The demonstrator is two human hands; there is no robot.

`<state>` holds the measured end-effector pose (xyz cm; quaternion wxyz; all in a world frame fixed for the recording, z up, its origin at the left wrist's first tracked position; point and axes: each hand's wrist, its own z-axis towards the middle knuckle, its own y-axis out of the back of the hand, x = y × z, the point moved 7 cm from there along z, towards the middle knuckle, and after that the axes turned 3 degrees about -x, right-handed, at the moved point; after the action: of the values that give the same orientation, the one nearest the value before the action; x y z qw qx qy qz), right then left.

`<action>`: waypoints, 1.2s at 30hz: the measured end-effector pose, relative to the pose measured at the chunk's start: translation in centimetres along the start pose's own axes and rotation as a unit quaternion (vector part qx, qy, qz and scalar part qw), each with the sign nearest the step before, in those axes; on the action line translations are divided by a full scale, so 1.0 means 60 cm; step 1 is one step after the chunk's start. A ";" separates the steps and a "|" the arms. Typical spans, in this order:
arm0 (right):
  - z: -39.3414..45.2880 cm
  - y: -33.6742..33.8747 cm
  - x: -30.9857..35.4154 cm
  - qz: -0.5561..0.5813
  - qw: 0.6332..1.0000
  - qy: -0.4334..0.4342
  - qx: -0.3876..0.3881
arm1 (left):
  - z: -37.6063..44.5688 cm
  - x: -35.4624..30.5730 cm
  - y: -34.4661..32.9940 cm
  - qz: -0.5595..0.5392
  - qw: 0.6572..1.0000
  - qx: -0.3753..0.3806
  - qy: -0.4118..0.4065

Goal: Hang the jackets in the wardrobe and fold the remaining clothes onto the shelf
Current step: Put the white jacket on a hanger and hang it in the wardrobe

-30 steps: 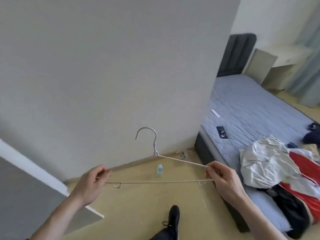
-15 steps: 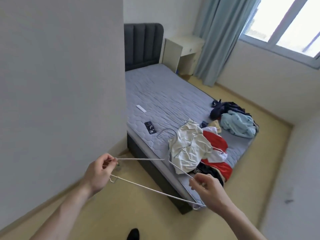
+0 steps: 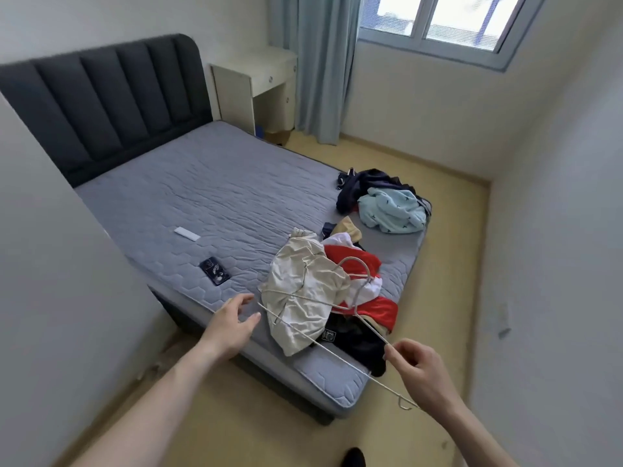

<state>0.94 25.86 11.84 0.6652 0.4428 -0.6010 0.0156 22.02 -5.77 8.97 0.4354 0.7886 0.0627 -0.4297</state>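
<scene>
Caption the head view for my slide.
Right hand pinches a wire hanger over the clothes pile on the bed; left hand open beside it.

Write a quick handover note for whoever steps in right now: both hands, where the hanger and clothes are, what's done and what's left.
Right hand pinches one end of the wire hanger, which reaches out over the near corner of the bed.
Left hand is open beside the hanger's other end, holding nothing.
The cream jacket lies on top of the red and white garment in the near pile; the light blue top and dark clothes are in a second pile at the far edge.
Done: hanger fetched.
Left: nothing is on the hanger yet; hang the jackets, fold the rest. The wardrobe is not in view.
</scene>
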 end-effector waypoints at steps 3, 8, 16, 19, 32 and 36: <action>0.070 0.039 -0.041 0.008 1.000 -0.004 0.014 | 0.033 -0.035 -0.075 0.020 0.999 0.018 0.026; 0.187 0.090 -0.094 -0.002 0.999 -0.022 0.024 | 0.079 -0.086 -0.172 0.052 0.995 0.069 0.055; 0.329 0.117 -0.161 -0.004 0.996 -0.083 0.017 | 0.222 -0.094 -0.224 0.058 0.984 0.113 0.121; 0.372 0.110 -0.181 0.006 0.993 -0.118 0.002 | 0.310 -0.065 -0.243 0.087 0.974 0.138 0.159; 0.557 -0.089 -0.353 0.047 0.973 -0.222 -0.025 | 0.635 0.232 -0.504 0.159 0.929 0.192 0.276; 0.584 -0.167 -0.436 0.069 0.968 -0.241 -0.027 | 0.644 0.372 -0.586 0.152 0.907 0.168 0.355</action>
<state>-28.30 11.84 -19.18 0.5093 0.3728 -0.7732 -0.0616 -4.78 -18.97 -39.33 0.3052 0.9505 0.0194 -0.0543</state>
